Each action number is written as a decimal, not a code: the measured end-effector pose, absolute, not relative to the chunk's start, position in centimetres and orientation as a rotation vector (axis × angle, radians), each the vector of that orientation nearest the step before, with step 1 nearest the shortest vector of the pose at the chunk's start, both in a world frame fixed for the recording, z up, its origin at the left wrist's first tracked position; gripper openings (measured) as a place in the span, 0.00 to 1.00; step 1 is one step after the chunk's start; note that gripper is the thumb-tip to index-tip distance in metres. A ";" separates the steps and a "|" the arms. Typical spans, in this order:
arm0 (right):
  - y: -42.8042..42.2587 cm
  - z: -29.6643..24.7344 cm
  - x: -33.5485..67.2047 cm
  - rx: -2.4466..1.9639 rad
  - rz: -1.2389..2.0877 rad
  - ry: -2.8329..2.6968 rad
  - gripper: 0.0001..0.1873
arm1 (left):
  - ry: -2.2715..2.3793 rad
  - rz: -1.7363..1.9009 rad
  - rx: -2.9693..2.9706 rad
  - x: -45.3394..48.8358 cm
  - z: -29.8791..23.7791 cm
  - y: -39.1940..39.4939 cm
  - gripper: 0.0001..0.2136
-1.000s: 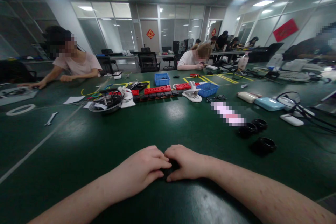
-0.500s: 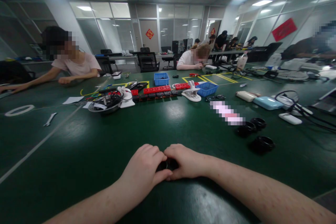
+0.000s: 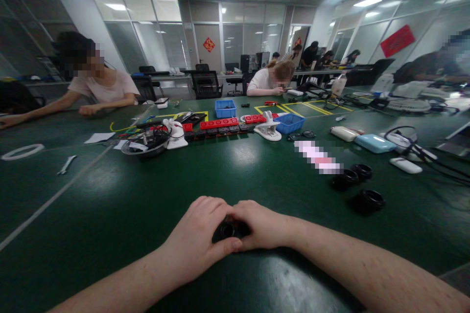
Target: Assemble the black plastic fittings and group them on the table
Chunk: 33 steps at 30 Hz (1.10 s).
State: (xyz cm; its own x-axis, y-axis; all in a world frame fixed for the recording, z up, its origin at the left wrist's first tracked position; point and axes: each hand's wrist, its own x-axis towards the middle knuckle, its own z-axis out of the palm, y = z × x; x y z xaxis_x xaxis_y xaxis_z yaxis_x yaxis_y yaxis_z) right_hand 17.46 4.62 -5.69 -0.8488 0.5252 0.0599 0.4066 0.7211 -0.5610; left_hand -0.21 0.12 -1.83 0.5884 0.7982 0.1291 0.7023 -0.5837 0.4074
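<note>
My left hand (image 3: 198, 239) and my right hand (image 3: 262, 225) meet at the near edge of the green table (image 3: 147, 205). Both are curled around a small black round part (image 3: 228, 230) that rests between them on the table. Only its dark ringed end shows between the thumbs. Three similar black round parts lie to the right: one (image 3: 370, 199) nearest, two more (image 3: 345, 178) (image 3: 363, 171) just beyond it.
Red and black power strips (image 3: 220, 127), blue bins (image 3: 225, 108) (image 3: 290, 123), a bowl of cables (image 3: 145, 143), a wrench (image 3: 65, 165) and a white ring (image 3: 21, 151) lie farther off. Cased devices and black cables (image 3: 414, 149) are at the right. Other people sit across the table.
My left hand has rolled outward and lifted its thumb side, exposing the black round part that was hidden between the hands. The right hand has stayed in place.
</note>
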 end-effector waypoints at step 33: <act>4.6 -5.8 17.3 -0.821 0.710 -2.755 0.17 | 1.300 0.259 2.486 0.3 -2.0 0.5 0.11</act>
